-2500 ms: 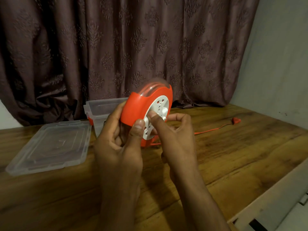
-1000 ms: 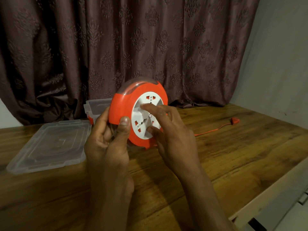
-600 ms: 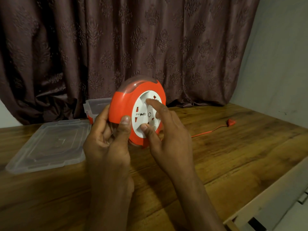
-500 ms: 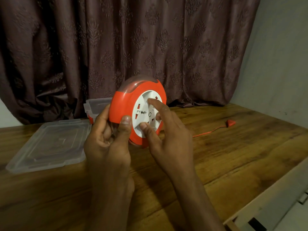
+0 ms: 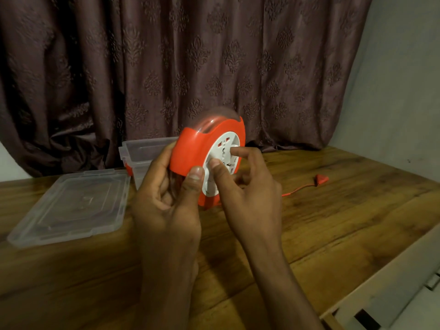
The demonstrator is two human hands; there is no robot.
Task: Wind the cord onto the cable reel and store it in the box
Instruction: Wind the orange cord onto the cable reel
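**Q:** Both hands, what are they doing?

**A:** Your left hand (image 5: pixel 166 198) is wrapped around the orange reel (image 5: pixel 202 151), thumb pressed on its rim, fingers behind, holding it upright above the tabletop (image 5: pixel 333 222). Your right hand (image 5: pixel 250 194) is on the white socket face (image 5: pixel 221 167), fingertips pressed into it, curled rather than spread, as if to turn the disc.

**Q:** Where does the cord lie from there?

**A:** To your right and a little beyond the reel. The orange cord (image 5: pixel 297 188) comes out from behind your right hand and trails along the wood to the plug (image 5: pixel 322 179), which rests well apart from the reel. Its line runs roughly left to right, rising slightly toward the far side. Your right hand is the nearer one to it. I judge the winding is not finished, since that length is loose.

**Q:** And the box?

**A:** The clear box (image 5: pixel 142 151) stands open just behind your left hand, toward the curtain (image 5: pixel 166 67). Its lid (image 5: pixel 71 206) lies flat beside it, on your left.

**Q:** The room?

**A:** Dim. Dark wooden planks, a patterned brown curtain across the back, a pale wall (image 5: pixel 392 91) on the right.
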